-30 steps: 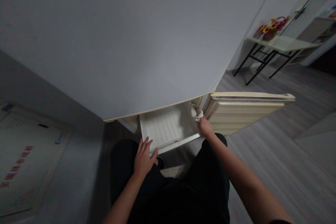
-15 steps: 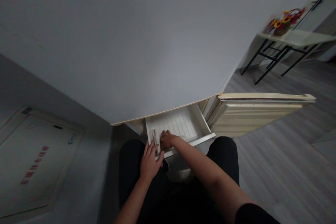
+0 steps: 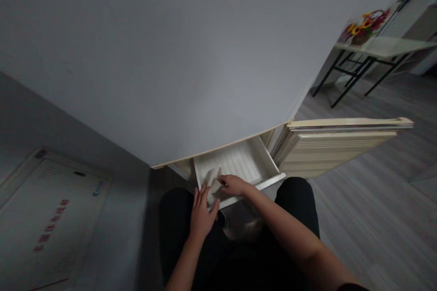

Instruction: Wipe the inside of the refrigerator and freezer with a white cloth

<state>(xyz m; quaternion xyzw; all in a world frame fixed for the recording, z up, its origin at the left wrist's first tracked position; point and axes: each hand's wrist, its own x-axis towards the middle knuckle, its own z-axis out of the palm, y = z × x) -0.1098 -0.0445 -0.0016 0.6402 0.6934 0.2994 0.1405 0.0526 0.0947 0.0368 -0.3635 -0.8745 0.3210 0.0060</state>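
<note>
A white drawer (image 3: 244,159) with a ribbed floor is pulled out of a low opening between my knees. My right hand (image 3: 234,185) is inside it near the front left, closed on a pale, crumpled cloth (image 3: 214,185). The cloth bunches up against the drawer's left side. My left hand (image 3: 202,213) rests over the front left corner of the drawer with its fingers stretched out and apart, the fingertips beside the cloth. Part of the cloth is hidden behind both hands.
A cream ribbed door (image 3: 341,148) stands open to the right of the drawer. Above is a large grey-white surface (image 3: 205,54). A white panel with red writing (image 3: 51,218) is at left. A table (image 3: 389,45) bears a flower basket (image 3: 363,29) at back right.
My right hand has lifted slightly and moved right, bunching the cloth, which earlier lay as a narrow strip along the drawer's left side. My left hand stays at the corner. The view has shifted slightly.
</note>
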